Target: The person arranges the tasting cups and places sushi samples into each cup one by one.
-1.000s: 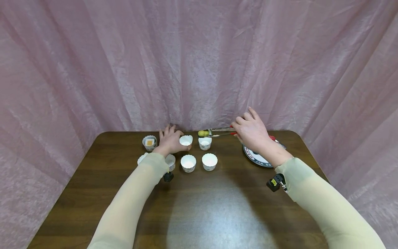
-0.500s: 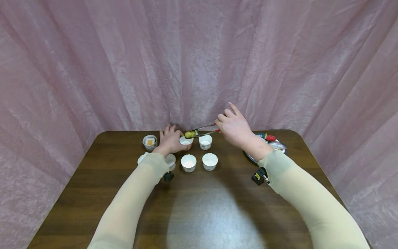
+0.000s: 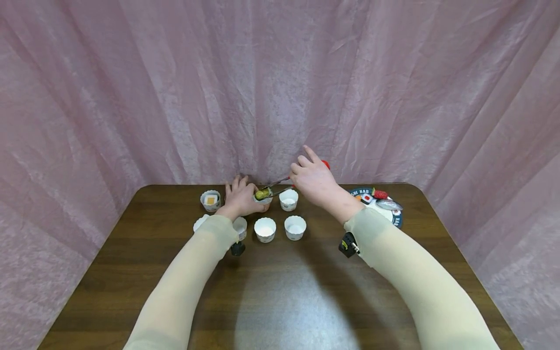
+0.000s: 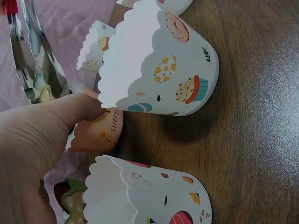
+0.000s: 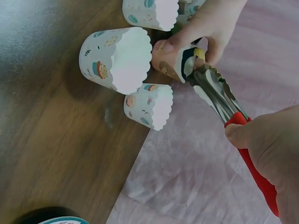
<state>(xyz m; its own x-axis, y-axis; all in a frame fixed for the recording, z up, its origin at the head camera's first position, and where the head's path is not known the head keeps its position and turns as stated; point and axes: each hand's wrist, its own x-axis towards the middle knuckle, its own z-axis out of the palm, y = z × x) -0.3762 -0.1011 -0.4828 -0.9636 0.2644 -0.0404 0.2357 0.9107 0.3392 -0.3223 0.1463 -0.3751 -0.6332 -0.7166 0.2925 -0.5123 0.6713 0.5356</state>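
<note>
Our right hand grips the tongs, their tips closed about a yellow piece at the mouth of the peach cup, whose side our left hand pinches. Slackened tongs, we judge, could spill the piece outside; a knock from their tips could tilt the cup. At far left, the corner cup contains an orange-and-white piece; the plate bears a silver piece.

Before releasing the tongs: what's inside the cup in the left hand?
A yellow-green food piece shows at the mouth of the cup, between the tips of the tongs. The cup's bottom is covered, so whether anything lies beneath can't be told.
</note>
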